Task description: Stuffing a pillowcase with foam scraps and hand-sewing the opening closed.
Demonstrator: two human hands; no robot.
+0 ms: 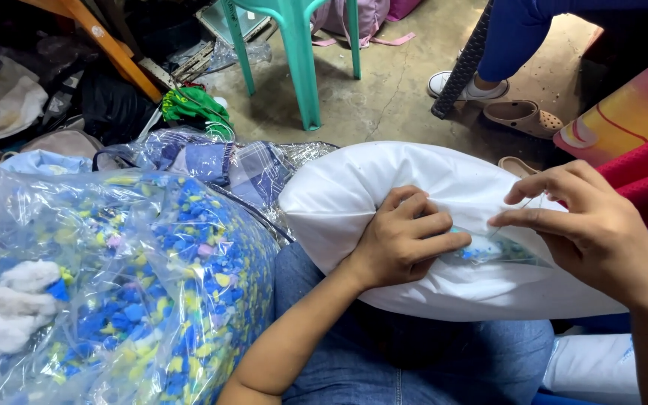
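A clear bag of blue and yellow foam bits (151, 285) bulges beside my knee; the white pillow (384, 187) lies across my lap, my left hand (403, 236) clenched on its open seam, my right hand (586, 217) pinching a thin needle (515, 212)

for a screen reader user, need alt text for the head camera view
A person's left hand pinches shut an open seam in a white pillow on their lap, while the right hand pulls a thin thread up from it. A clear plastic bag of blue and yellow foam bits sits to the left.
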